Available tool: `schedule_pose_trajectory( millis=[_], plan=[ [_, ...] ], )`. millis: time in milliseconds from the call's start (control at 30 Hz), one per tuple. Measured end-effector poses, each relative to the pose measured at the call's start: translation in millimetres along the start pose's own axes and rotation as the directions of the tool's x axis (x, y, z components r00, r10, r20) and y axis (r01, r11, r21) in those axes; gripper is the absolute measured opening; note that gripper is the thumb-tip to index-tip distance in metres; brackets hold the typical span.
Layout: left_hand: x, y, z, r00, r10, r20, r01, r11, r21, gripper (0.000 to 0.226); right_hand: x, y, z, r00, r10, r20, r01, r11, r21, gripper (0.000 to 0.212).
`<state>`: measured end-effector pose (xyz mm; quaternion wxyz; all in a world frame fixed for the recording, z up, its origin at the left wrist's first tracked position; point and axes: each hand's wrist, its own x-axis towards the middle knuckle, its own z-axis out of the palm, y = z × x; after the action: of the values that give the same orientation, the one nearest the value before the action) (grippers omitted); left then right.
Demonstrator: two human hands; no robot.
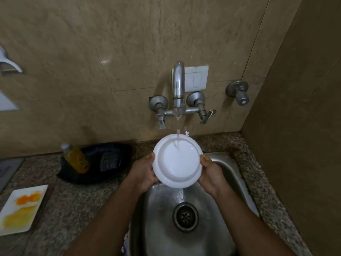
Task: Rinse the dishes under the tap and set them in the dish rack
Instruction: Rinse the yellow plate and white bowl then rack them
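I hold a round white plate [178,161] over the steel sink [158,218], tilted toward me. My left hand [144,172] grips its left rim and my right hand [211,172] grips its right rim. Water runs from the metal tap [178,85] on the wall and lands on the plate's upper part. A white rectangular plate [20,209] smeared with orange and yellow stains lies on the counter at the far left. No dish rack is in view.
A black tray [110,169] on the counter left of the sink holds a bottle of yellow liquid [76,157] and a scrub pad [108,161]. The sink drain [185,217] is below the plate. A side wall [295,145] closes the right.
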<state>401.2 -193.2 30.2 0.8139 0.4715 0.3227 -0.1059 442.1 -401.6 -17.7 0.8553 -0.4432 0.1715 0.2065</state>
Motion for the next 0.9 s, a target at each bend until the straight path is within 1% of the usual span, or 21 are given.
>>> schedule_pose_trajectory(
  millis=[67, 167, 267, 433, 500, 533, 567, 600, 633, 667, 733, 800, 867, 900],
  plan=[
    [-1, 5, -5, 1.0, -0.016, -0.017, 0.017, 0.999, 0.037, 0.04, 1, -1, 6, 1.0, -0.014, 0.022, 0.014, 1.0, 0.003, 0.034],
    [-2, 9, -15, 0.998, -0.065, -0.007, 0.065, 0.986, 0.156, 0.045, 3, -3, 9, 0.998, -0.026, 0.064, 0.027, 1.0, -0.013, 0.035],
    [-3, 10, -23, 0.991, -0.135, 0.012, 0.128, 0.958, 0.258, 0.057, -1, -4, 5, 0.995, -0.043, 0.092, 0.05, 0.996, -0.071, 0.034],
    [-4, 6, -20, 0.976, -0.213, 0.035, 0.193, 0.935, 0.298, 0.076, -10, -3, -6, 0.99, -0.085, 0.112, 0.097, 0.99, -0.104, 0.035],
    [-5, 6, -19, 0.968, -0.246, 0.041, 0.226, 0.935, 0.273, 0.077, -14, -6, -9, 0.988, -0.105, 0.115, 0.122, 0.98, -0.155, 0.035],
    [-6, 7, -17, 0.964, -0.259, 0.058, 0.24, 0.943, 0.229, 0.073, -16, -7, -9, 0.986, -0.111, 0.124, 0.133, 0.973, -0.187, 0.031],
    [-7, 8, -15, 0.964, -0.255, 0.074, 0.239, 0.954, 0.181, 0.064, -17, -9, -10, 0.982, -0.123, 0.143, 0.152, 0.964, -0.22, 0.027],
    [-8, 9, -11, 0.968, -0.237, 0.086, 0.223, 0.963, 0.152, 0.051, -19, -10, -12, 0.976, -0.137, 0.169, 0.177, 0.953, -0.247, 0.024],
    [-9, 9, -7, 0.973, -0.213, 0.086, 0.199, 0.97, 0.14, 0.039, -21, -12, -13, 0.969, -0.149, 0.199, 0.198, 0.947, -0.255, 0.027],
    [-9, 7, -3, 0.98, -0.183, 0.078, 0.172, 0.976, 0.13, 0.032, -23, -14, -14, 0.963, -0.15, 0.222, 0.202, 0.951, -0.234, 0.032],
    [-8, 3, 4, 0.99, -0.126, 0.06, 0.119, 0.987, 0.109, 0.033, -25, -17, -13, 0.963, -0.109, 0.246, 0.144, 0.981, -0.129, 0.042],
    [-6, -6, 7, 0.997, -0.048, 0.054, 0.044, 0.996, 0.074, 0.042, -25, -16, -7, 0.975, -0.039, 0.219, 0.048, 0.998, -0.035, 0.044],
    [0, -14, 4, 0.994, 0.033, 0.103, -0.039, 0.998, 0.055, 0.051, -23, -12, 0, 0.987, -0.038, 0.158, 0.05, 0.996, -0.071, 0.046],
    [2, -17, 3, 0.991, 0.073, 0.113, -0.081, 0.995, 0.059, 0.052, -23, -10, 1, 0.989, -0.07, 0.13, 0.086, 0.989, -0.121, 0.053]
  ],
)
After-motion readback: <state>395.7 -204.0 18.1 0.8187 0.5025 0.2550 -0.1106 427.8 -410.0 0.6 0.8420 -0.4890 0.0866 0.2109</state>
